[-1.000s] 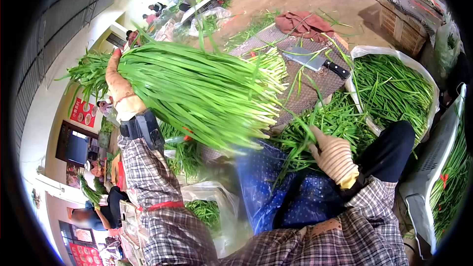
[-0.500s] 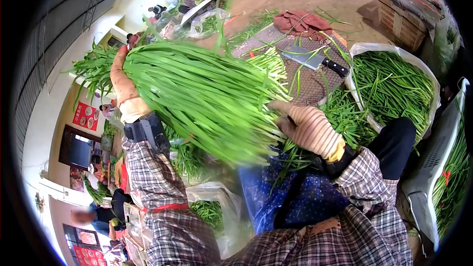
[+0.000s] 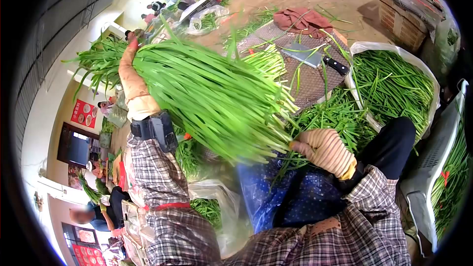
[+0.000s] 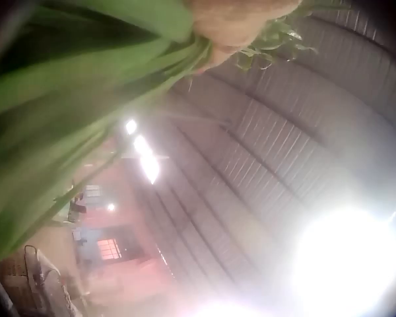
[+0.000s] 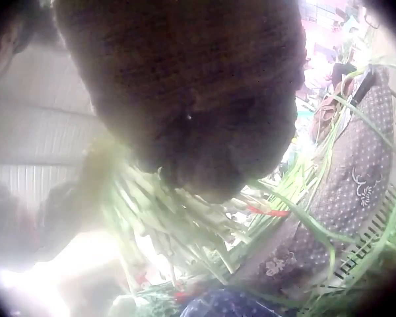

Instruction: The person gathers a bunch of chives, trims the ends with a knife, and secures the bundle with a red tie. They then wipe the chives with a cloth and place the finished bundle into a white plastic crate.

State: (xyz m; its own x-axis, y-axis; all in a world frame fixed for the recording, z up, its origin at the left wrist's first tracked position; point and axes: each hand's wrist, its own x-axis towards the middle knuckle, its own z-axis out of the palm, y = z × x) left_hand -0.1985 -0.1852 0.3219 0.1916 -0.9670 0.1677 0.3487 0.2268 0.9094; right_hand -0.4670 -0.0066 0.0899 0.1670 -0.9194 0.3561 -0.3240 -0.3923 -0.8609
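Observation:
A large bunch of garlic chives lies across the head view, leaves to the left and pale stalk ends to the right. My left hand, in a tan glove, grips the bunch near its leafy end and holds it up. In a striped glove, my right hand has its fingers curled at the lower stalk ends and pinches a few of them. From the right wrist, the dark underside of that hand covers part of the pale stalks. Behind the stalk ends, another bunch rests on a patterned mat.
A cleaver and a brown cloth lie on the mat. Loose green trimmings are heaped by my right hand. Beyond them stands a white sack of chives, with a grey crate at the right edge. Blue plastic covers my lap.
The right hand came in from the trimmings to the stalk ends, then moved slightly down and right along them. The left hand and its bunch shifted a little right.

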